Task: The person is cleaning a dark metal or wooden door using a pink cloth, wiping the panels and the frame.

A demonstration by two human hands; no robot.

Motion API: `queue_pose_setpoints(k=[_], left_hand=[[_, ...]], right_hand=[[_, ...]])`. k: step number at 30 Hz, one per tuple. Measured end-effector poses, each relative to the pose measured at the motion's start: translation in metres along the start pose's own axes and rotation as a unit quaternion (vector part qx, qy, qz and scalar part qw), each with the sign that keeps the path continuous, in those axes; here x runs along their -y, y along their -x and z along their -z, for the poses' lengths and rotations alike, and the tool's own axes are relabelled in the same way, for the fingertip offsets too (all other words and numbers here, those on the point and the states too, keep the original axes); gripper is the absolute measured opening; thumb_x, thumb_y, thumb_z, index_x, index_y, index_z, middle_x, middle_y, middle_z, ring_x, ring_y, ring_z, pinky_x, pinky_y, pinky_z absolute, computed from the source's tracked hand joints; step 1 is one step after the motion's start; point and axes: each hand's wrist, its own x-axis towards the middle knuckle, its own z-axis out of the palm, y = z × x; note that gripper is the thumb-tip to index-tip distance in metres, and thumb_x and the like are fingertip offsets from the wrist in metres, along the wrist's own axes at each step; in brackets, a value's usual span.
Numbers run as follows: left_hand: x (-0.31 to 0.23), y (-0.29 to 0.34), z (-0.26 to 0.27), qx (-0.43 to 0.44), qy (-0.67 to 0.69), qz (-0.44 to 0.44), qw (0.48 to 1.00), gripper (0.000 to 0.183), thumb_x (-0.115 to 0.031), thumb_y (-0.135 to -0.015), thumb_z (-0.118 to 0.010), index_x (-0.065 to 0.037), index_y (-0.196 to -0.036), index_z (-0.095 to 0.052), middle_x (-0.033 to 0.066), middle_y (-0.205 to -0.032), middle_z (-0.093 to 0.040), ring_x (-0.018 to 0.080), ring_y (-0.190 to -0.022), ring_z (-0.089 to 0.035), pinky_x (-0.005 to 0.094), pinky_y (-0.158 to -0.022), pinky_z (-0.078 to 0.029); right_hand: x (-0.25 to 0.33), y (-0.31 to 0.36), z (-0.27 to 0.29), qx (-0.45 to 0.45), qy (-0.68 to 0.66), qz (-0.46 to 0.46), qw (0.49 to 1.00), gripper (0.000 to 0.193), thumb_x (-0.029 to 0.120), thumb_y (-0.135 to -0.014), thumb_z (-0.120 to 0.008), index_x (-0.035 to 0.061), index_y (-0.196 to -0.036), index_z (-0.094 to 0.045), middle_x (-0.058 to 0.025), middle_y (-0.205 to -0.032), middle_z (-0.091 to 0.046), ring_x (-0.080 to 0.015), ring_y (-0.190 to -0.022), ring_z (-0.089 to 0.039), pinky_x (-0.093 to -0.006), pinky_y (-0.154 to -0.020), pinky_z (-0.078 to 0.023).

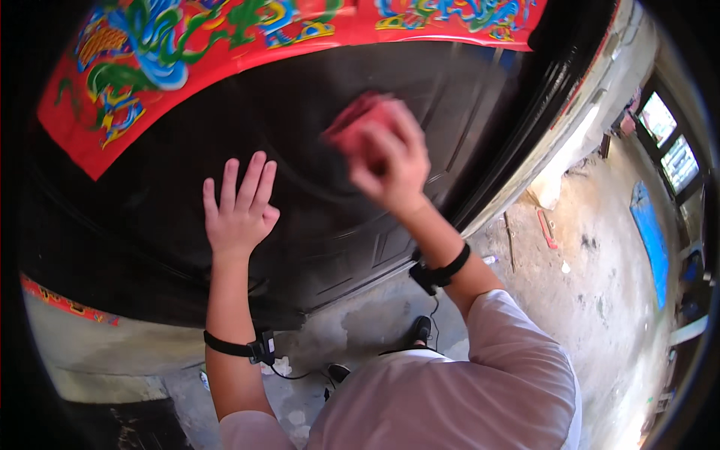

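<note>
Before me stands a dark, glossy panelled door (315, 255). My right hand (390, 161) is closed on a red cloth (358, 124), which lies against the upper part of the door; both are slightly smeared by motion. Lower and to the left, my left hand (238, 206) is spread open with its back toward me, its fingers pointing up. It appears to rest on the door's dark surface and holds nothing. A red paper poster (199, 82) with colourful painted figures covers the door's upper part, above both hands.
The black door frame (517, 127) and a pale wall edge run along the right. Beyond lies a concrete floor (555, 300) with a red-handled tool (547, 229), a thin stick (509, 241) and a blue sheet (649, 240). A red printed strip (71, 301) is at lower left.
</note>
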Motion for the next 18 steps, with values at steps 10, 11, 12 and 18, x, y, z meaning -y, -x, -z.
queue_pose_setpoints(k=[10,11,12,18], left_hand=[[0.021,0.027,-0.003,0.022,-0.051,-0.007,0.998,0.081,-0.019,-0.078,-0.055,-0.020,-0.158,-0.044,0.0047,-0.168,-0.037,0.0394,-0.156,-0.032,0.0621,-0.125,-0.027],[0.025,0.028,0.000,0.022,-0.049,-0.010,0.999,0.080,-0.020,-0.078,-0.054,-0.019,-0.158,-0.044,0.0049,-0.169,-0.036,0.0400,-0.156,-0.030,0.0622,-0.125,-0.026],[0.025,0.027,-0.001,0.024,-0.045,-0.012,0.999,0.079,-0.021,-0.079,-0.053,-0.018,-0.158,-0.043,0.0069,-0.168,-0.037,0.0415,-0.156,-0.031,0.0632,-0.125,-0.025],[0.037,0.035,0.003,0.004,-0.048,-0.009,0.999,0.078,-0.019,-0.079,-0.051,-0.017,-0.157,-0.043,0.0080,-0.165,-0.040,0.0435,-0.153,-0.034,0.0658,-0.123,-0.027]], right_hand=[[-0.077,0.022,0.027,0.105,0.067,0.164,0.979,0.051,0.025,-0.083,-0.075,0.0276,-0.133,-0.067,-0.0123,-0.140,-0.065,-0.0322,-0.128,-0.064,-0.0494,-0.106,-0.049],[-0.102,0.016,0.043,0.110,0.052,0.154,0.981,0.055,0.022,-0.078,-0.078,0.0248,-0.132,-0.067,-0.0149,-0.139,-0.064,-0.0351,-0.127,-0.063,-0.0497,-0.104,-0.050],[-0.130,0.010,0.063,0.117,0.041,0.144,0.982,0.059,0.019,-0.074,-0.081,0.0221,-0.131,-0.067,-0.0176,-0.137,-0.063,-0.0379,-0.125,-0.063,-0.0500,-0.103,-0.051],[-0.246,-0.004,0.106,-0.034,0.139,0.015,0.990,0.062,0.010,-0.087,-0.074,0.0025,-0.145,-0.053,-0.0263,-0.147,-0.053,-0.0471,-0.131,-0.057,-0.0507,-0.110,-0.048]])
